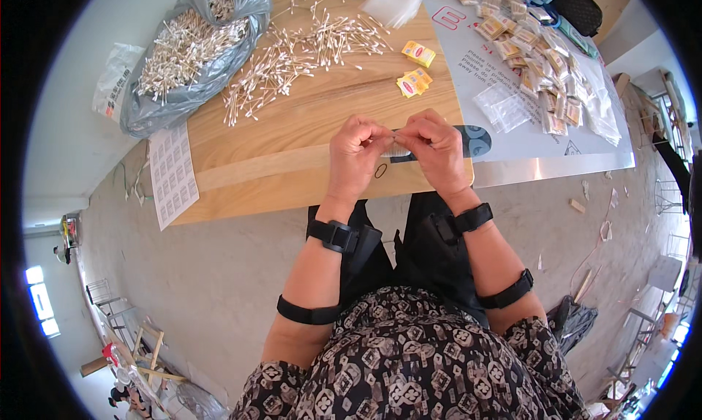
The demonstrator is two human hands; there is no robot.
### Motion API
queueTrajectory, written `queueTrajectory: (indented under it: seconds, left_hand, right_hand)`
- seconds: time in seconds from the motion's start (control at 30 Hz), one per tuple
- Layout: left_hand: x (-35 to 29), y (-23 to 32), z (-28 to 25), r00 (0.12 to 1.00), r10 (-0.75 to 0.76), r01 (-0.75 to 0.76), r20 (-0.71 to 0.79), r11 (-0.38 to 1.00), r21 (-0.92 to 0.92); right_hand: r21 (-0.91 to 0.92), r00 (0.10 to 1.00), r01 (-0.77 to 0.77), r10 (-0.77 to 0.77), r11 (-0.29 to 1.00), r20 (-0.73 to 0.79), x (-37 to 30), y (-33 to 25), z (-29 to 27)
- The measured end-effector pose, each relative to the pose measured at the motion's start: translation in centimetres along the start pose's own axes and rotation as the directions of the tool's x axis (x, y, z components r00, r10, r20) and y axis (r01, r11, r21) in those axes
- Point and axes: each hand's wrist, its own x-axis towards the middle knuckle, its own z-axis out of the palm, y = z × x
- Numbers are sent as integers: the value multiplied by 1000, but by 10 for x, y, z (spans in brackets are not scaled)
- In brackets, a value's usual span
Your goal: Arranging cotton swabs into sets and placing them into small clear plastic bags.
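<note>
My left hand [355,155] and my right hand [440,151] meet over the table's near edge, thumbs and fingertips pinched together. Between the fingertips is a small, thin, pale thing, too hidden to name. Just below the fingers shows a whitish ribbed bundle [395,149], partly covered by the hands. A dark blue flat piece with round shapes [477,140] lies under and beside my right hand. Beyond the hands are two small stacks of yellow cards, one farther off [418,53] and one nearer [414,83]. Loose cotton swabs [267,83] spread over the wooden table [292,138].
A grey plastic bag [135,116] full of cotton swabs stands at the far left, near a printed label sheet [174,173]. To the right, on a silver-grey sheet [504,156], lie empty clear bags [503,107] and a heap of small filled packets [545,61].
</note>
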Motion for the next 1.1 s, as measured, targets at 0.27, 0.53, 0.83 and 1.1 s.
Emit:
queueTrajectory:
  seconds: [0.27,0.53,0.83,1.1]
  left_hand:
    - [3,6,5,959,283,-272,8,915,299]
    - [-2,13,4,995,-95,97,-35,994,41]
    - [3,12,2,918,-391,395,62,894,-213]
    - [5,12,1,922,-374,385,105,916,-116]
  right_hand:
    - [-127,996,72,-78,989,-45,-2,-11,2]
    - [405,940,-336,331,850,86,-8,7,-11]
    - [225,933,-356,357,907,40,-6,7,-12]
    - [305,907,-417,416,856,72,-7,-2,-6]
